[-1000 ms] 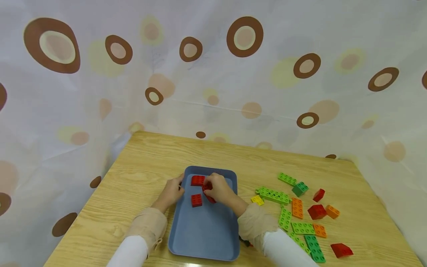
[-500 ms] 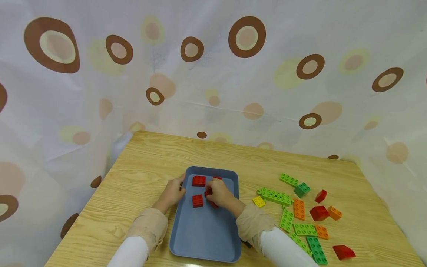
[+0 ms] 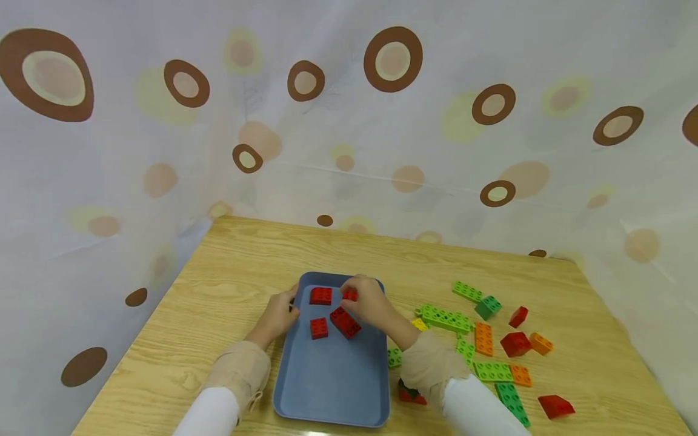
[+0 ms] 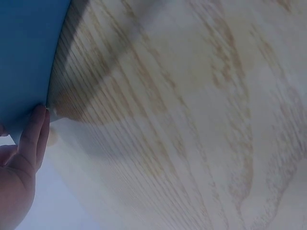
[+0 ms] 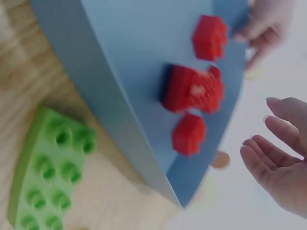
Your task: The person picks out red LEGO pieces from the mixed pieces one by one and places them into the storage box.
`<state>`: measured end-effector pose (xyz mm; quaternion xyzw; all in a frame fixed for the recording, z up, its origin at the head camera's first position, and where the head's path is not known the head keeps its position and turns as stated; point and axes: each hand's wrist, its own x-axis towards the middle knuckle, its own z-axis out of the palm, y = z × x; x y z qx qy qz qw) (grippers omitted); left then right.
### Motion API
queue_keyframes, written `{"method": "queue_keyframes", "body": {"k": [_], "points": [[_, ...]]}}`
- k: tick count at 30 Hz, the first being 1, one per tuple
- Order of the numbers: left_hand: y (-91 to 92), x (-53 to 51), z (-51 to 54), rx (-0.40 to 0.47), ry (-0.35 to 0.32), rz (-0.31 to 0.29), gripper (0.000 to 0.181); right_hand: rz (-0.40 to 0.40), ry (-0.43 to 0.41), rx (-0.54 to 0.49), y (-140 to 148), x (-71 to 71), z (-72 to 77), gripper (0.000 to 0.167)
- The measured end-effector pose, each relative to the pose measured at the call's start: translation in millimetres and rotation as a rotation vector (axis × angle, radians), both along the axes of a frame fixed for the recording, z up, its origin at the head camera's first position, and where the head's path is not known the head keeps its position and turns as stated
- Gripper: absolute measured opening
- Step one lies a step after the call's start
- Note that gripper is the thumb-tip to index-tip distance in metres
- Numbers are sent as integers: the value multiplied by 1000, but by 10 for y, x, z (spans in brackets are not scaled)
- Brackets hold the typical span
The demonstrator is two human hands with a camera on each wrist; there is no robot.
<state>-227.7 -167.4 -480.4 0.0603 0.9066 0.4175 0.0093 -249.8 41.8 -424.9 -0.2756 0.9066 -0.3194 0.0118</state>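
My left hand (image 3: 277,315) grips the left rim of the blue-grey tray (image 3: 332,387); the left wrist view has its fingers (image 4: 34,132) along the tray's outer wall. Over the tray's far right part is my right hand (image 3: 371,303). The right wrist view shows its fingers apart, with nothing between them. Just by its fingertips lies a red building brick (image 3: 349,295), partly covered by the hand in the head view. A larger red brick (image 3: 345,322) lies slantwise nearer me. Two other red bricks, one far left (image 3: 320,295) and one below it (image 3: 319,328), lie in the tray.
Right of the tray lie loose bricks: a long light-green brick (image 3: 446,318), orange (image 3: 483,338), dark green (image 3: 488,307) and red (image 3: 515,344) ones. A red and dark piece (image 3: 411,393) sits beside the tray, partly under the right sleeve. A patterned curtain (image 3: 349,121) hangs behind the table.
My right hand has let go of the larger red brick, left it slantwise in the tray, and moved up and right to the far red brick. My left hand stays on the rim.
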Motion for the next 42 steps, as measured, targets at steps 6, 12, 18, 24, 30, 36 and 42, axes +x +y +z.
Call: {"method": "queue_keyframes", "body": {"k": [6,12,18,24,30,36,42], "points": [[13,10,4,-6,21,6,60,-109,70,-67,336,4,107,18],[22,12,18,-6,33,9,59,-165,85,-40,717,73,-35,17],[46,19,1,-1,39,-7,59,-252,76,-12,1138,186,-248,15],[33,17,10,-30,28,-2,59,-324,4,11,1480,369,-298,14],[27,20,55,-44,26,-4,59,-363,65,19,1771,553,-303,17],[34,28,57,-36,38,-13,60,-425,158,40,2155,616,-267,18],[32,35,50,-32,23,-9,60,-528,75,95,2538,626,-222,23]]}}
